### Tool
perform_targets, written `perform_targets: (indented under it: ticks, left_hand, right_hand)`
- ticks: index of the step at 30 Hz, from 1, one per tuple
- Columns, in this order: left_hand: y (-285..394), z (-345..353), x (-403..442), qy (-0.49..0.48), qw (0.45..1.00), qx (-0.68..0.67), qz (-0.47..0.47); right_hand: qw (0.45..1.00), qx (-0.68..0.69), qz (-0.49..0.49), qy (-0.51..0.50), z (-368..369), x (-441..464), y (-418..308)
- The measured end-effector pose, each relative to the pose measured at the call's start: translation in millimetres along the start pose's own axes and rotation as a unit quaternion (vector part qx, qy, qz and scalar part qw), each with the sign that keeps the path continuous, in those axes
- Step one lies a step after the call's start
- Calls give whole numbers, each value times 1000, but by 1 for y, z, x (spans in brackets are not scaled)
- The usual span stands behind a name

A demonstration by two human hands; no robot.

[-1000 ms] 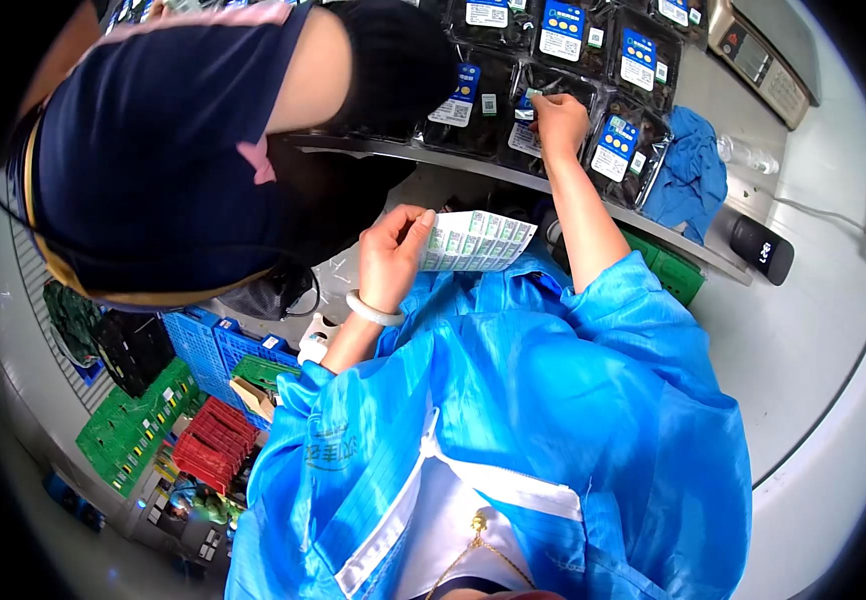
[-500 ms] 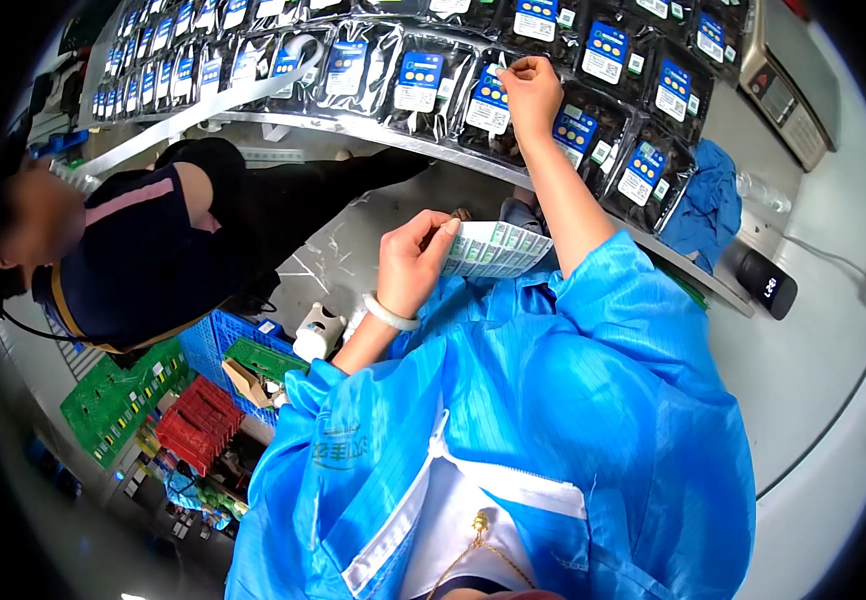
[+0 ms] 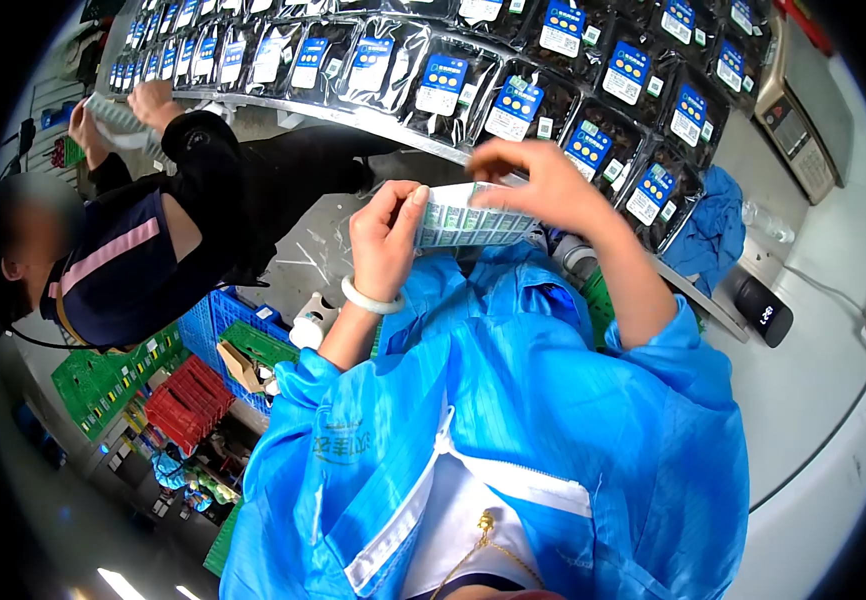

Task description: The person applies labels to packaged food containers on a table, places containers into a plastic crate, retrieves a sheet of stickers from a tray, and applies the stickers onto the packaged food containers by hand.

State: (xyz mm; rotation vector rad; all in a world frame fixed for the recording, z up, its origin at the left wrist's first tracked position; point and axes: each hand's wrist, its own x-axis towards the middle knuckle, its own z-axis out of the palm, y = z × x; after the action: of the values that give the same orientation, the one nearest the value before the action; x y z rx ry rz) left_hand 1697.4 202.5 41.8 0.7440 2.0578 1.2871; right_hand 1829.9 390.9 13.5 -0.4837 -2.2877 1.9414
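My left hand (image 3: 385,240) pinches the left end of a sheet of small green-and-white stickers (image 3: 463,222), held above my lap. My right hand (image 3: 548,185) is at the sheet's upper right part, its fingers bent and smeared by motion. Whether they grip a sticker does not show. Beyond the hands, black clear-wrapped packs (image 3: 443,90) with blue-and-white labels stand in rows on the metal table (image 3: 373,128). The pack nearest my right hand (image 3: 513,108) bears a small greenish sticker at the top of its label.
At left another person (image 3: 133,240) holds a strip of labels (image 3: 118,115) by the table. On the right are a scale (image 3: 791,125), a blue cloth (image 3: 708,225) and a black digital clock (image 3: 761,312). Blue (image 3: 243,325) and red crates (image 3: 188,410) stand lower left.
My right hand has come back from a pack's label to the sticker sheet. My left hand and the sheet have shifted slightly left and up. The other person's hands have come into view.
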Motion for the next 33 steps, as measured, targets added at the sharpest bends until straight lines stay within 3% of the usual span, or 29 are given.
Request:
perform_targets:
  ticks: [4, 5, 8, 9, 12, 20, 22, 24, 26, 28, 33]
  left_hand:
    - [23, 14, 10, -27, 996, -82, 37]
    - [30, 21, 14, -12, 993, -71, 96]
    - [37, 22, 27, -119, 966, 68, 221]
    - [44, 26, 25, -121, 975, 65, 174]
    - [60, 35, 30, -123, 975, 72, 171]
    - [104, 39, 32, -146, 967, 94, 186]
    - [112, 36, 31, -128, 964, 116, 203]
    - [112, 28, 34, -99, 962, 138, 213]
    - [106, 21, 38, -64, 964, 145, 215]
    - [101, 13, 41, -59, 966, 151, 204]
    - [85, -6, 53, -76, 968, 143, 193]
  right_hand:
    - [997, -12, 32, 76, 7, -29, -10]
    - [996, 2, 23, 85, 6, -33, -11]
    - [994, 16, -28, 106, -3, -41, -13]
    - [993, -10, -39, 115, -4, -45, -11]
    - [970, -74, -102, 208, -17, -56, -14]
    - [943, -179, -118, 253, -47, -92, -42]
    - [920, -211, -162, 288, -53, -102, -64]
    - [968, 2, -244, 55, -63, -106, -67]
    - [937, 130, -196, -258, -60, -106, -83]
    - [888, 207, -174, -373, -42, -116, -80]
    - [879, 228, -165, -385, -35, -113, -95]
